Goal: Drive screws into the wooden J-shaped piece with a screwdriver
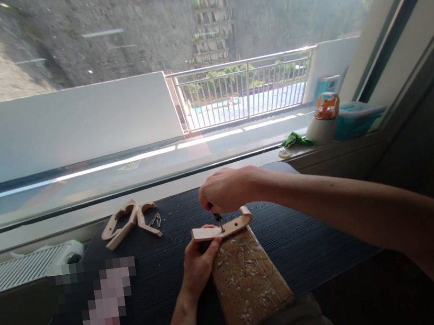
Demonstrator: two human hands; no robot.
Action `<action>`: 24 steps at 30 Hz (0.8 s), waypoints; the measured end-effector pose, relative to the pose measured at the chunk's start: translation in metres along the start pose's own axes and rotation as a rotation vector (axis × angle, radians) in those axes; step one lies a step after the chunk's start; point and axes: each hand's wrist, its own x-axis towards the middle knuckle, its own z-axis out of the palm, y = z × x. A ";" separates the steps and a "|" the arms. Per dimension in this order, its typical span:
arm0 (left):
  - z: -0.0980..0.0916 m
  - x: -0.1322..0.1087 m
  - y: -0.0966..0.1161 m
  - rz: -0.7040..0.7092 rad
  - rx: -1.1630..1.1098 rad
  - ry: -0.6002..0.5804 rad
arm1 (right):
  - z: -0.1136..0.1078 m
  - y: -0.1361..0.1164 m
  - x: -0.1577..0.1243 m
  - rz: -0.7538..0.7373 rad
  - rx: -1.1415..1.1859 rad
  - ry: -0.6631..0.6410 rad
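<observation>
My right hand (pixel 222 191) is closed around the handle of a screwdriver (pixel 218 219), which points down. Its tip meets a pale wooden piece (pixel 233 226) with a hooked right end and a dark hole in its face. My left hand (pixel 201 262) grips the left part of that piece, thumb in front and fingers behind. The piece lies across the far end of a brown, scuffed block (pixel 251 279) dotted with small holes and white flecks. Whether a screw sits under the tip is too small to tell.
Several curved wooden parts (pixel 121 221) and a few screws (pixel 156 220) lie at the back left of the dark table (pixel 166 263). A window stands behind it. On the right sill are a green cloth (pixel 296 140), a white and orange container (pixel 323 120) and a teal box (pixel 358 120).
</observation>
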 end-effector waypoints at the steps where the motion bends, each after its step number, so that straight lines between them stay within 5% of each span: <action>1: 0.000 0.000 0.001 -0.004 -0.001 -0.004 | 0.001 0.000 0.001 -0.010 -0.007 0.012; 24: 0.000 0.000 0.001 -0.005 0.015 -0.011 | 0.004 0.000 0.003 -0.013 -0.015 0.049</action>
